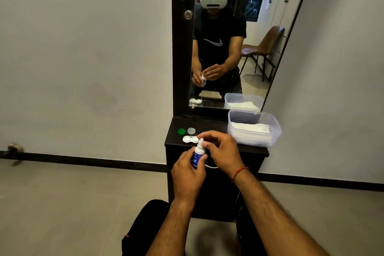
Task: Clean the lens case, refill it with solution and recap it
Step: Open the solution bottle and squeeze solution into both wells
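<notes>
My left hand [188,174] grips a small solution bottle [198,155], white with a blue label, held upright in front of the dresser edge. My right hand [220,151] pinches the bottle's white top with thumb and fingers. The white lens case [189,139] lies uncapped on the dark dresser top [212,124], just behind the bottle. Its two caps sit behind it: a green cap [181,131] on the left and a clear white cap [191,130] beside it.
A clear plastic tub [254,128] holding white tissue stands on the dresser's right side. A tall mirror [228,37] rises behind, reflecting a person and a chair. Grey floor and white walls lie on both sides of the narrow dresser.
</notes>
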